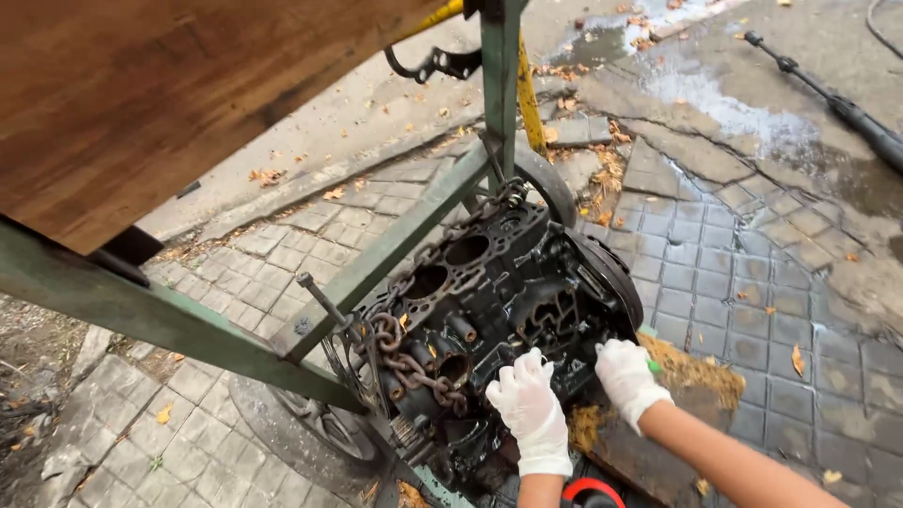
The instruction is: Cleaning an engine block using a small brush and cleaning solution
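Both white-gloved hands rest on a black, greasy engine block (pixel 489 301) that hangs tilted from a rusty chain (pixel 414 369) on a green steel frame (pixel 395 240). The left hand (pixel 529 406) presses flat on the block's side; the right hand (pixel 625 374) grips something green at its lower edge, above wet paving stones (pixel 734 273).

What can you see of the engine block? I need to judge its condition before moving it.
The engine block is black, wet-looking, grimy cast metal, tilted, with round cylinder bores on its upper face. A rusty chain wraps it and runs up toward the green steel frame. It sits low over wet paving. Both white-gloved hands, left hand and right hand, rest on its near side.
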